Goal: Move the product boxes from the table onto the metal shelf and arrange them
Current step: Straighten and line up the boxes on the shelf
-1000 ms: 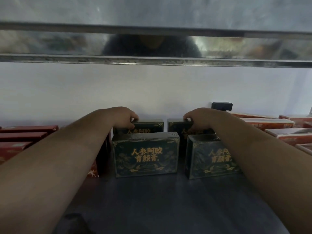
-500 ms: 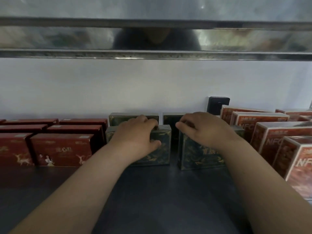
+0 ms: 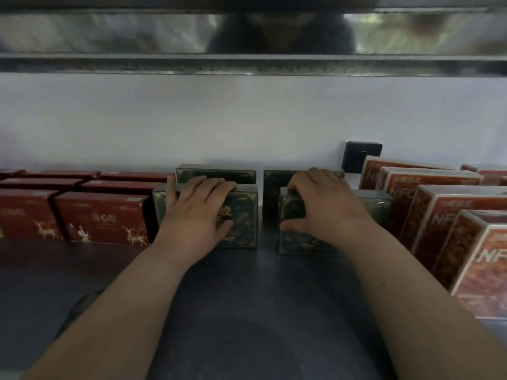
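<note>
Green boxes [image 3: 241,215] half hidden under your left hand [image 3: 197,212] and right hand [image 3: 326,209], each gripping one; rear boxes [image 3: 216,172] mostly blocked

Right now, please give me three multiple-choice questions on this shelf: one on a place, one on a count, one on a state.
1. Where do the red boxes with deer stand, relative to the dark green boxes?
A. to the left
B. on top
C. behind

2. How many dark green boxes show?
A. two
B. four
C. six

3. What is the left hand doing?
A. hanging free
B. resting on the front left green box
C. holding a red box

Key: 1 A, they flank the green group's left side. 2 B, two in front, two behind. 3 B, fingers lie over its top edge.
</note>
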The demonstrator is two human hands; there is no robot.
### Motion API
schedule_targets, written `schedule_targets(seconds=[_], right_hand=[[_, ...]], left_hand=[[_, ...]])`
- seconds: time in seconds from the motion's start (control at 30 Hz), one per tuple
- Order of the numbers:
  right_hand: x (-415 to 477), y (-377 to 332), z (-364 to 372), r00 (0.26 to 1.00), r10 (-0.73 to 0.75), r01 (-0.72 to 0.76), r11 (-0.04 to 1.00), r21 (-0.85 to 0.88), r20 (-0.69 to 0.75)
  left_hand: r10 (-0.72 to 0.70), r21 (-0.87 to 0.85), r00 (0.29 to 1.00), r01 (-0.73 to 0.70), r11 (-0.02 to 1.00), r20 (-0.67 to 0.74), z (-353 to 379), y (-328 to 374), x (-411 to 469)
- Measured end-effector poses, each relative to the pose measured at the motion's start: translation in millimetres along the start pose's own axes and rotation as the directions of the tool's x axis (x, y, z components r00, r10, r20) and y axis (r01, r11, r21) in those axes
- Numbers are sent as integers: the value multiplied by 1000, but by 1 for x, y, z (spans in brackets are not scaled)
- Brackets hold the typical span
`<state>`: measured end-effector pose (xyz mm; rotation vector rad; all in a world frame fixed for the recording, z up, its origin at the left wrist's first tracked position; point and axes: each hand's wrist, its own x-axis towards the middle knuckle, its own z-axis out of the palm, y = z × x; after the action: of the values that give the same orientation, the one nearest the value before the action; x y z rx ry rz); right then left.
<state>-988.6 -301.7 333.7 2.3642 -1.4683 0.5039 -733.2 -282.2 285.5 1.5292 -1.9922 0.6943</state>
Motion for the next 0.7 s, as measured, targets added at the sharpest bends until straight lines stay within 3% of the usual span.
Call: schedule_targets(seconds=[0.27,0.43,0.7], right_hand=[[-11,-8,27,980,48,-49,999,1,-195],[-27,3,31,961,189,-193,981,-1,-203],[-23,-11,44,949,184,-190,982,-1,-258]], left_hand=[[-16,-24,1000,16,1000,-15,4,-1,-3],[19,-30,999,-20,999,-38,7,-7,-5],[36,-42,996,-39,998,-78,13,-10,-5]])
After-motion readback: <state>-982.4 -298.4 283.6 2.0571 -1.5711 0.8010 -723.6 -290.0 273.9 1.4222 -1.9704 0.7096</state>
